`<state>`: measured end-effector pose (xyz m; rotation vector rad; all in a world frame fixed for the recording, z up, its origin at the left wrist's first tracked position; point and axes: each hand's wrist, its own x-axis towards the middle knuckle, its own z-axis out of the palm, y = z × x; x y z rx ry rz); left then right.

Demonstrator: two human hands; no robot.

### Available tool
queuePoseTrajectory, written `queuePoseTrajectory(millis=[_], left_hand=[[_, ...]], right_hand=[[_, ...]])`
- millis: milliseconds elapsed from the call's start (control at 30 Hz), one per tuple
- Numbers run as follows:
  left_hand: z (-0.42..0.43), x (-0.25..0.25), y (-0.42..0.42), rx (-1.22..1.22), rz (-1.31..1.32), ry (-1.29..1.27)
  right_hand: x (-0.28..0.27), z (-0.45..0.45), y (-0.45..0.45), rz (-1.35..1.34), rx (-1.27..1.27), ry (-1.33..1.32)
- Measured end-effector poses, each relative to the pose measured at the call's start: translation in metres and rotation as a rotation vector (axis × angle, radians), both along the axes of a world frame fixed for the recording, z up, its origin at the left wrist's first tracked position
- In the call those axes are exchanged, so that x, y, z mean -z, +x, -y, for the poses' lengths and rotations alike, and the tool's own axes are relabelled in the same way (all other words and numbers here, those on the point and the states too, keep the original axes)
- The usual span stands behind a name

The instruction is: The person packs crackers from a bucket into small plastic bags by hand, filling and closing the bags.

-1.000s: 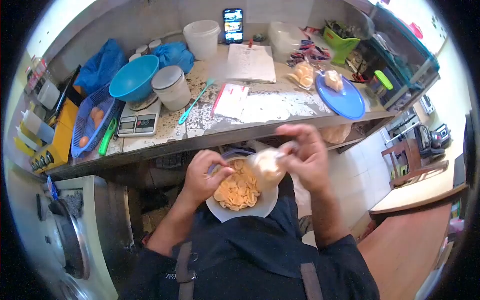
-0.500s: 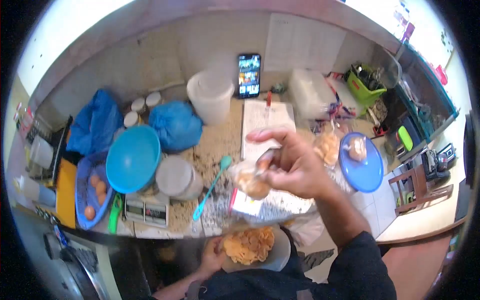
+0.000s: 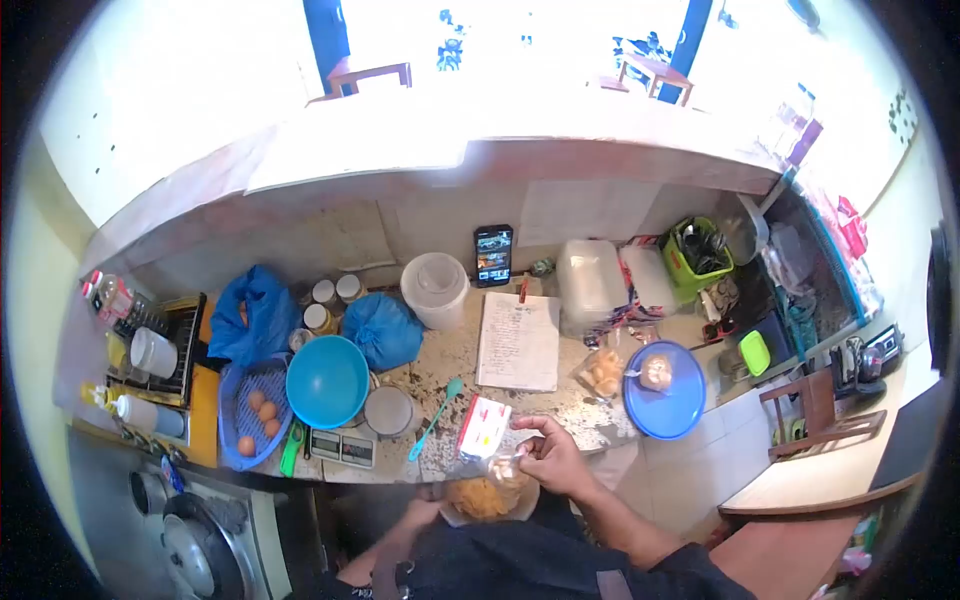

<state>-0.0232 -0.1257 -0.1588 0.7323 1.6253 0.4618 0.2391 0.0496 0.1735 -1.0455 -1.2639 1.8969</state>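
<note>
My right hand (image 3: 552, 458) pinches the top of a small clear plastic bag (image 3: 503, 467) with pale orange contents, just above the bowl. Below it, a bowl (image 3: 527, 507) heaped with orange chips (image 3: 485, 497) sits against my lap, under the table's front edge. At the bowl's left side, my left hand (image 3: 424, 508) grips the rim, its fingers partly hidden. A red and white packet (image 3: 485, 428) lies at the table edge, close to the right hand. A similar filled bag (image 3: 655, 373) rests on a round blue lid (image 3: 664, 415), with another filled bag (image 3: 603, 373) beside it.
An open notebook (image 3: 518, 345) lies mid-table, before a propped phone (image 3: 493, 256). Leftward are a turquoise spoon (image 3: 436, 418), a scale (image 3: 341, 448), a blue bowl (image 3: 327, 382) and an egg basket (image 3: 240, 400). Behind stands a white bucket (image 3: 435, 290).
My right hand has come down from above the table toward the bowl with the plastic bag. The view has tilted up, showing more of the room beyond. My left hand stays at the bowl.
</note>
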Motion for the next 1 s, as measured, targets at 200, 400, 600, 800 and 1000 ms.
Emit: queuePoseTrajectory(millis=[200, 400, 600, 800, 1000], left_hand=[[-0.016, -0.097, 0.001, 0.541, -0.312, -0.057], [-0.062, -0.305, 0.046, 0.371, -0.123, 0.385], [-0.095, -0.43, 0.096, -0.019, -0.157, 0.942], [-0.099, -0.435, 0.096, -0.001, -0.147, 1.235], [-0.095, -0.455, 0.09, 0.146, -0.121, 1.032]], right_hand=[[-0.029, 0.003, 0.021, 0.03, -0.008, 0.051], [-0.052, -0.001, 0.018, 0.06, 0.068, 0.181], [-0.085, 0.022, -0.012, -0.192, 0.141, 0.351], [-0.113, 0.032, -0.002, -0.271, 0.025, 0.132], [-0.111, 0.037, 0.0, -0.24, 0.011, 0.243]])
